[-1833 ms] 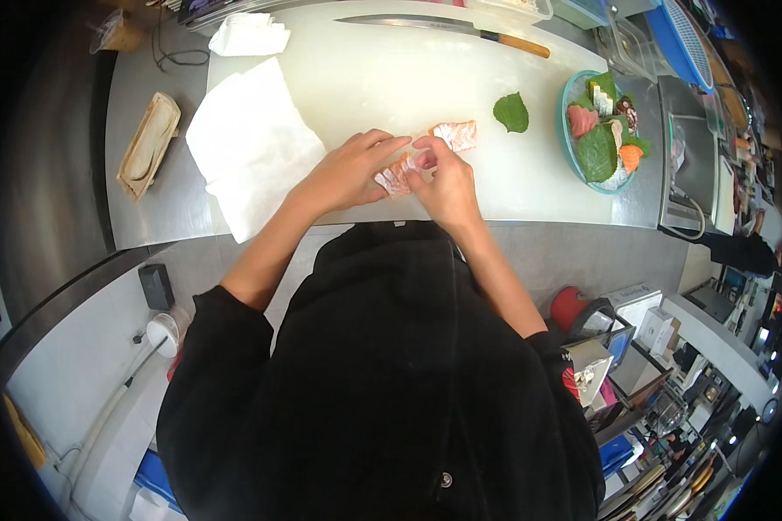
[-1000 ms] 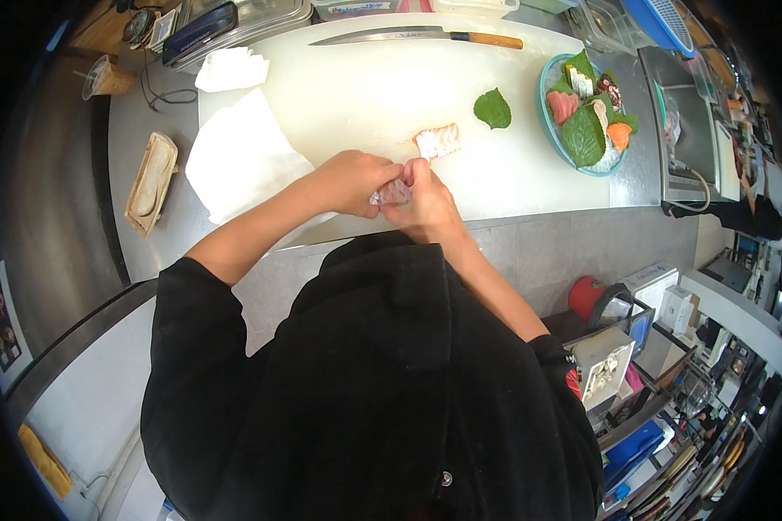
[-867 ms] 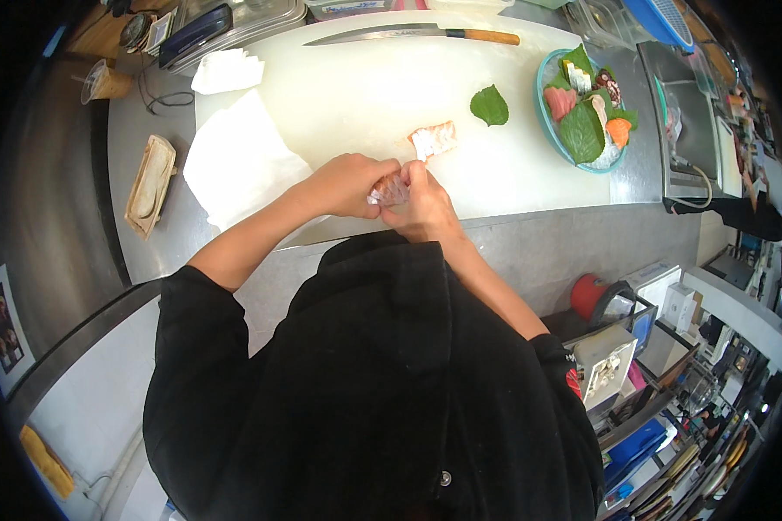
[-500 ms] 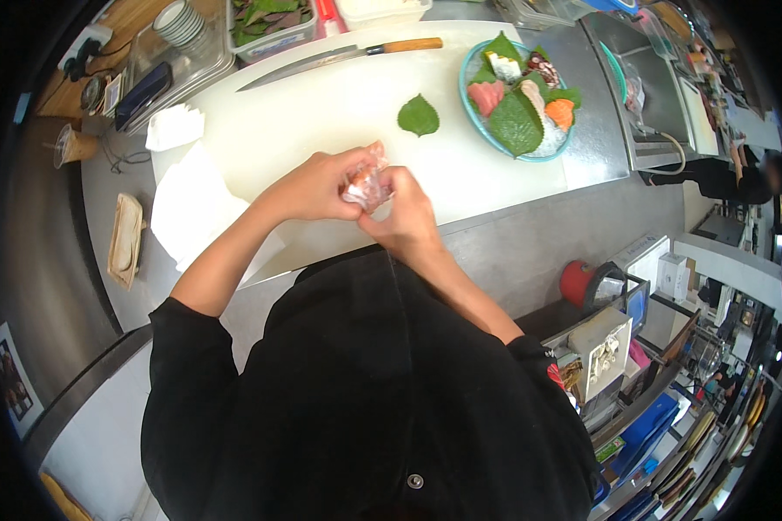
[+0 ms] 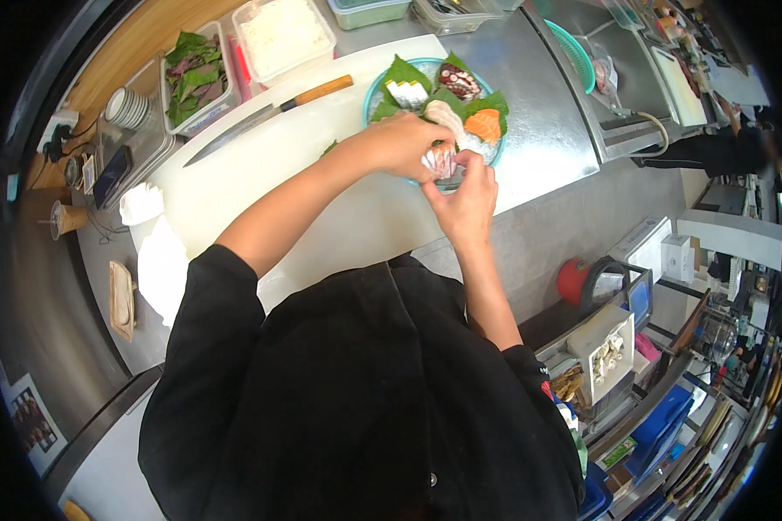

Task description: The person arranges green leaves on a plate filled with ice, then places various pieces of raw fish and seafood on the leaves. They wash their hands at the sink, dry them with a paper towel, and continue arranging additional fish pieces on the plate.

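Both hands hold pink-and-white sashimi slices bunched together over the near side of a round turquoise bowl. My left hand pinches them from the left, palm down. On the right, my right hand closes thumb and fingertips on the same slices. Around the bowl's far and right sides sit green leaves, white-and-yellow slices, octopus slices, pale slices and orange salmon slices. Crushed ice shows at the right. My left hand hides the bowl's near-left part.
A long knife lies on the white cutting board, its wooden handle toward the bowl. Behind stand a tub of leaves and a tub of white shreds. White cloths lie left; a sink is far right.
Both hands have moved right and away from me, carrying the slices from above the board to the bowl. My view has shifted, and the left forearm now mostly covers the loose leaf.
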The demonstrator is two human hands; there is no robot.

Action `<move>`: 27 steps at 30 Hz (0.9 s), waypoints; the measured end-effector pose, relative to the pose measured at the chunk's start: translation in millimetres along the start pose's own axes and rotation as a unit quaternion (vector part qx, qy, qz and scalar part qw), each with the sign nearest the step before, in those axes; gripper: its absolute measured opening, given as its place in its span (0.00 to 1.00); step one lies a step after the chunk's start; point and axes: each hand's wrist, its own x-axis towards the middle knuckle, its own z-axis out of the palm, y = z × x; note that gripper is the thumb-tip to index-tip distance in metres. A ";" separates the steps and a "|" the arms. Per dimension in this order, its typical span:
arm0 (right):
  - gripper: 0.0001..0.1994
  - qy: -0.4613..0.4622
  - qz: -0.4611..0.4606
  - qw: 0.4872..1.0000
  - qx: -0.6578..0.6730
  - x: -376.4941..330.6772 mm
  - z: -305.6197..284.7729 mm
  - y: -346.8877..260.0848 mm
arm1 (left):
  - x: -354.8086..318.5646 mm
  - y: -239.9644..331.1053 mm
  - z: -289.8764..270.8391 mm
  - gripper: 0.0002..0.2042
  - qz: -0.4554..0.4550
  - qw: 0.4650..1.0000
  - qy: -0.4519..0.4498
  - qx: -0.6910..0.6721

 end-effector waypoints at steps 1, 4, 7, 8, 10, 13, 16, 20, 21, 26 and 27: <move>0.28 -0.004 -0.022 0.999 -0.048 2.3 0.9 4.4 | 0.0 0.6 0.9 0.25 0.003 1.000 0.007 0.001; 0.27 -0.009 -0.023 0.999 -0.041 5.4 0.1 14.7 | -4.7 4.8 0.9 0.24 0.008 0.999 0.036 0.026; 0.25 -0.018 -0.035 0.999 -0.021 11.5 1.8 20.1 | -9.7 12.5 -2.0 0.23 -0.010 0.995 0.054 0.086; 0.24 -0.019 -0.043 0.999 -0.010 14.1 2.7 21.1 | -10.5 15.2 -3.4 0.24 -0.030 0.994 0.047 0.096; 0.23 -0.031 -0.050 0.998 -0.009 19.3 3.5 23.0 | -13.2 19.9 -6.3 0.25 -0.061 0.989 0.042 0.125; 0.21 -0.045 -0.084 0.995 0.002 22.1 -1.4 27.7 | -22.4 23.3 -7.6 0.26 -0.064 0.983 0.112 0.127; 0.18 -0.039 -0.109 0.993 0.014 19.3 -11.0 35.5 | -34.1 20.6 -3.0 0.26 -0.080 0.973 0.175 0.129; 0.12 -0.023 -0.130 0.991 0.035 20.7 -12.1 46.5 | -42.5 14.8 12.1 0.23 -0.053 0.965 0.247 0.065; 0.11 -0.026 -0.136 0.990 0.039 22.7 -9.7 48.6 | -43.9 14.2 16.4 0.22 -0.063 0.964 0.255 0.042; 0.09 -0.038 -0.167 0.984 0.042 33.4 -2.1 55.8 | -49.3 12.2 31.0 0.19 -0.093 0.947 0.303 -0.046; 0.09 -0.039 -0.167 0.984 0.048 34.5 -2.5 56.4 | -49.5 11.8 33.0 0.18 -0.092 0.940 0.324 -0.058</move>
